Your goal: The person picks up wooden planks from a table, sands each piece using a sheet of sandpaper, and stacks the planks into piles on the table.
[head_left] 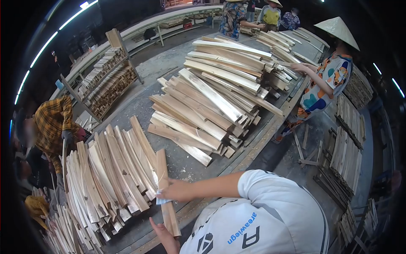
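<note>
My right hand (179, 189) is closed over the middle of a single wooden slat (163, 165), with a small whitish-blue piece (162, 200), perhaps a cloth, under its fingers. That slat lies lengthwise across the table's near edge, beside a spread row of slats (112, 165). Close to its lower end is my left hand (165, 239), one digit stretched out and apart; its other fingers are partly hidden. Farther up the table lies a larger heap of pale and brown slats (203, 114).
A person in a conical hat (338, 34) stands at the right, hands at the heap. At the left, a person in a checked shirt (53, 120) stands by the row. Racks of stacked wood (110, 80) stand behind; more wood stacks (347, 156) are on the right floor.
</note>
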Tool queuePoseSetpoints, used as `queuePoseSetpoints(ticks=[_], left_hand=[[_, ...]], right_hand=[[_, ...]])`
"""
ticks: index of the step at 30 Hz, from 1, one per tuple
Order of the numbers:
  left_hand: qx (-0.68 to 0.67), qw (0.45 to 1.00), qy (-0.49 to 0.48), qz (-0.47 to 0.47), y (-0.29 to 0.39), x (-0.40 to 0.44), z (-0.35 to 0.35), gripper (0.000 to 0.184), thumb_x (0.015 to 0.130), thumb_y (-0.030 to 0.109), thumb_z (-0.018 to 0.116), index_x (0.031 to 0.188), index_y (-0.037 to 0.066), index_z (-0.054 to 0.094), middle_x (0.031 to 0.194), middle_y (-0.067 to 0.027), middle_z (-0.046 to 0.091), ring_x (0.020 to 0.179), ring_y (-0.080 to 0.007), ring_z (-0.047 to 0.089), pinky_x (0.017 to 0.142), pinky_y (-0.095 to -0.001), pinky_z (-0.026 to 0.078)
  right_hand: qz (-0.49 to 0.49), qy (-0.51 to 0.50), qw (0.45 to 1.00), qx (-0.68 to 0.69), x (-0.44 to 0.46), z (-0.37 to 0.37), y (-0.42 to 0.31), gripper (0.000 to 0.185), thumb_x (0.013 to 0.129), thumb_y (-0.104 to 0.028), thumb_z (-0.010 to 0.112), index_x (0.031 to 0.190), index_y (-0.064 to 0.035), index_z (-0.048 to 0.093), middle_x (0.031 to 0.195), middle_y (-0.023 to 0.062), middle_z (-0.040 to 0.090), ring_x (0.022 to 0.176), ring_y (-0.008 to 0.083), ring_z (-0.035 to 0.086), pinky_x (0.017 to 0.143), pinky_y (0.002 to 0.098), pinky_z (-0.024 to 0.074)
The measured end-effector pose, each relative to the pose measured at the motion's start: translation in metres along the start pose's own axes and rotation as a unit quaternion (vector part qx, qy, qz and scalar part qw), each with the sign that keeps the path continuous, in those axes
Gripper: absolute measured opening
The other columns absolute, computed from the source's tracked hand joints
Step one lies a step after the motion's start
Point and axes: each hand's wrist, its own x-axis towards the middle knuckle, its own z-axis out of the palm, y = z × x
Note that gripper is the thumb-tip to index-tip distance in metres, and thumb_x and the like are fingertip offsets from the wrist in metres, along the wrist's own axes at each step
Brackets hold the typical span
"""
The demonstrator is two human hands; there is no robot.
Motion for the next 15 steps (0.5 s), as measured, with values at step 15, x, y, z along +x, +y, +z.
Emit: queuePoseSetpoints(ticks=[15], left_hand=[[-0.046,0.999,0.023,-0.008,0.005,0.000,-0.001,0.077,0.092,0.060,0.050,0.151,0.020,0.020,0.109,-0.0103,0.053,0.076,-0.0195,0.061,0.052,-0.0296,0.049]], right_hand=[[-0.258,-0.007,0.966,-0.010,-0.028,0.001,-0.040,0.039,0.103,-0.024,0.033,0.139,-0.0156,0.046,0.124,0.0106,0.062,0.120,0.0312,0.056,0.116,0.0525,0.0208]])
